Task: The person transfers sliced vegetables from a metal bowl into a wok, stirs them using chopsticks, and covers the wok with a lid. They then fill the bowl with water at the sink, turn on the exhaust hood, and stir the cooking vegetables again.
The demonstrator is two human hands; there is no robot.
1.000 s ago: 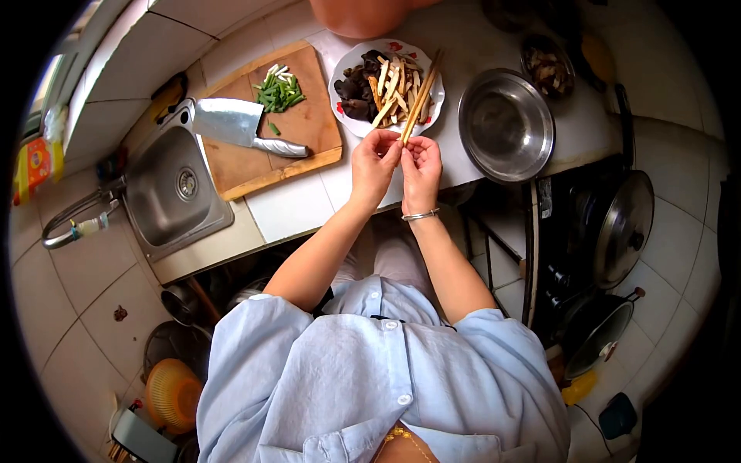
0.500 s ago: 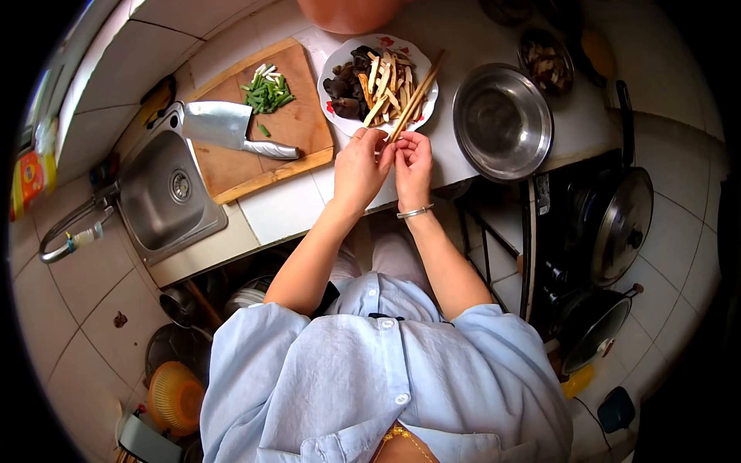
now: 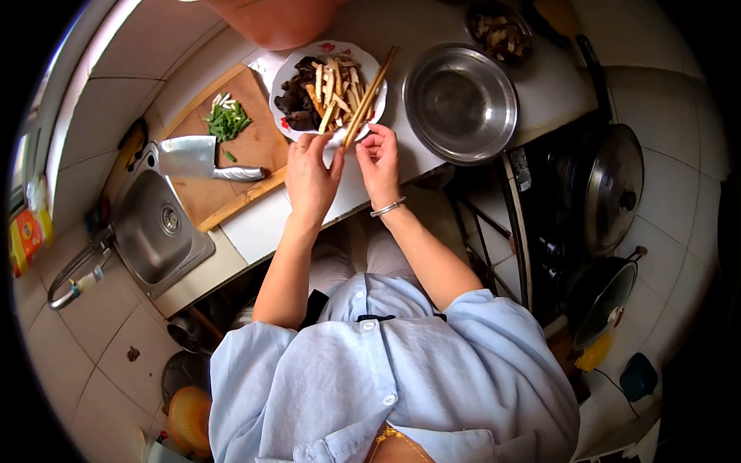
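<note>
A white plate with red marks [image 3: 286,69] carries dark wood ear mushrooms [image 3: 301,99] and pale cut strips [image 3: 337,86]. A pair of wooden chopsticks [image 3: 367,99] rests across its right side, their near ends reaching past the rim between my hands. My left hand [image 3: 311,176] is open at the plate's near rim, thumb apart from the fingers. Just right of the chopstick ends, my right hand [image 3: 380,163] is open with loosely bent fingers and holds nothing visible. A bracelet circles my right wrist.
Left of the plate, a cutting board [image 3: 253,116] bears chopped scallions [image 3: 227,119] and a cleaver [image 3: 189,157]. A sink [image 3: 158,231] lies further left. To the right stand a steel bowl [image 3: 461,104], a smaller bowl [image 3: 500,35] and a lidded pan [image 3: 614,189].
My hands have drawn apart from each other and from the chopstick ends, where they were close together before. The whole view has shifted, so the counter items appear further left.
</note>
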